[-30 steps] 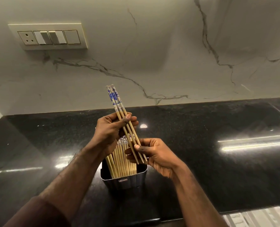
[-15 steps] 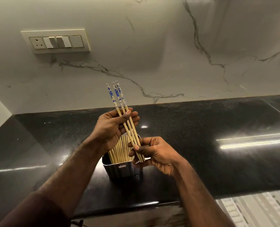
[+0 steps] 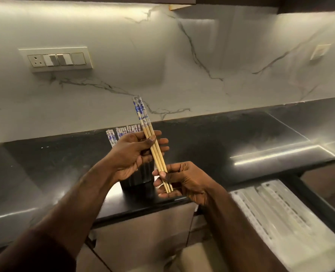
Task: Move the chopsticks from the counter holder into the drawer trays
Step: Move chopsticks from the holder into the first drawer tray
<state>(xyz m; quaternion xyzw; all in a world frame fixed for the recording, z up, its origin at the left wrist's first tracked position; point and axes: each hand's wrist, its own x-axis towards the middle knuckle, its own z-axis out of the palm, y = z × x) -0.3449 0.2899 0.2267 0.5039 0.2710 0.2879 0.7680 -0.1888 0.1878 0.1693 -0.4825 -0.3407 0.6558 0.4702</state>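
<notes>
A small bundle of wooden chopsticks (image 3: pixel 145 126) with blue-and-white patterned tops is held upright, tilted left, clear of the holder. My left hand (image 3: pixel 135 154) grips the bundle at its middle, thumb across the front. My right hand (image 3: pixel 179 180) pinches the thin lower ends. Behind my left hand stands the dark metal holder (image 3: pixel 141 178) on the black counter (image 3: pixel 211 146). Several more chopsticks (image 3: pixel 123 132) stick up from the holder, their patterned tops showing above my left hand. At the lower right, the open drawer shows white trays (image 3: pixel 276 216), blurred.
A white marble backsplash rises behind the counter, with a switch plate (image 3: pixel 57 59) at the upper left. Brown cabinet fronts (image 3: pixel 143 232) lie below the counter edge. The drawer's dark rim (image 3: pixel 317 201) runs along its right side.
Both hands have lifted the bundle up and away from the holder, toward me. The view has pulled back and tilted, so the drawer trays now show at the lower right.
</notes>
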